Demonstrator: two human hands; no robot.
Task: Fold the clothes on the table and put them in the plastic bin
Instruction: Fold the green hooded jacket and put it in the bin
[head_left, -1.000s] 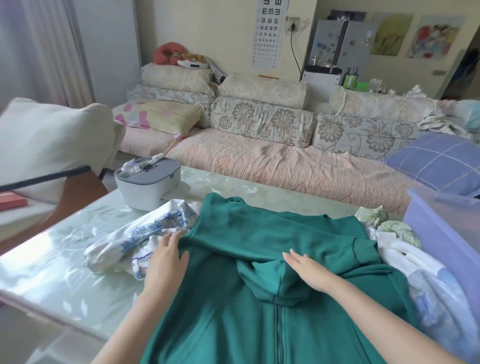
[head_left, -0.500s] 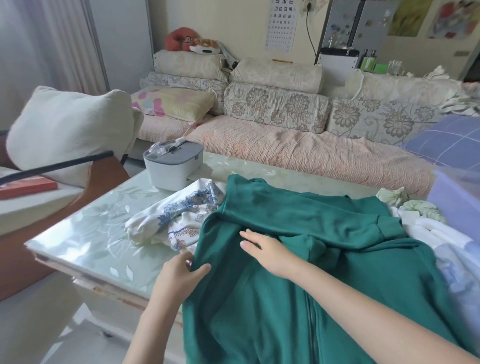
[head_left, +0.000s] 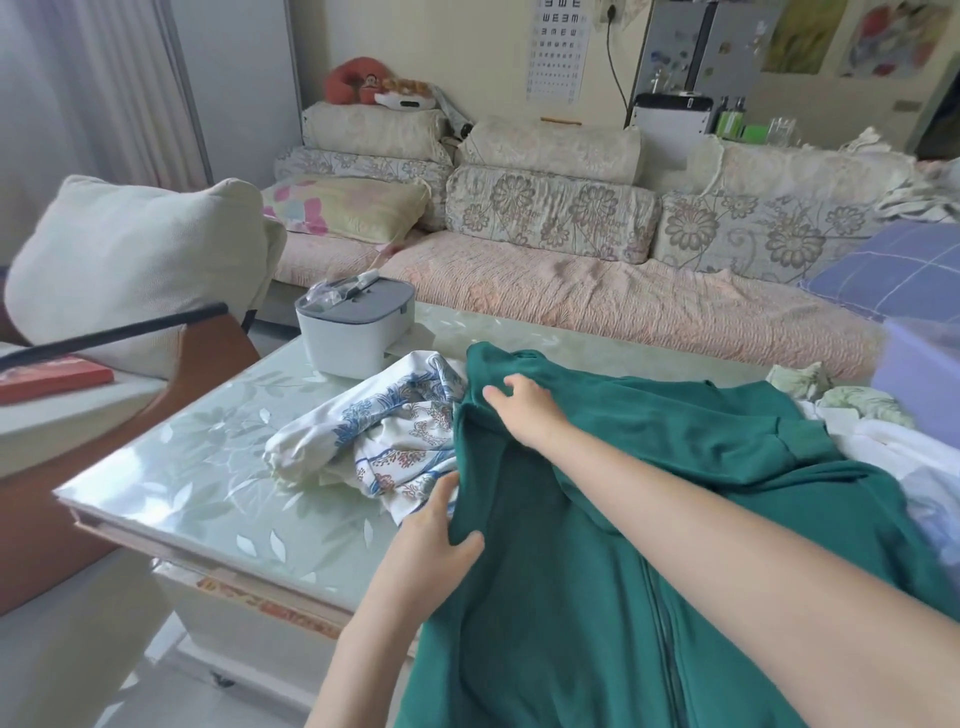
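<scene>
A green zip hoodie (head_left: 597, 597) lies spread over the glass-topped table (head_left: 208, 483), its zipper running toward me. My left hand (head_left: 436, 535) pinches the hoodie's left edge near the table's front. My right hand (head_left: 524, 410) reaches across and presses on the hoodie's upper left part, fingers curled on the cloth. A crumpled white garment with blue and red print (head_left: 384, 441) lies just left of the hoodie. White and pale green clothes (head_left: 857, 421) are heaped at the right. The purple plastic bin (head_left: 919, 364) shows at the right edge.
A white and grey box (head_left: 358, 332) stands at the table's far left. A sofa (head_left: 597, 291) with floral cushions runs behind the table. A cream cushion (head_left: 140, 260) on a wooden chair is at the left, with a red book (head_left: 52, 376) beside it.
My right hand has moved from the hood at the middle across to the hoodie's upper left. My left hand has slid down the left edge toward me. The view has shifted left.
</scene>
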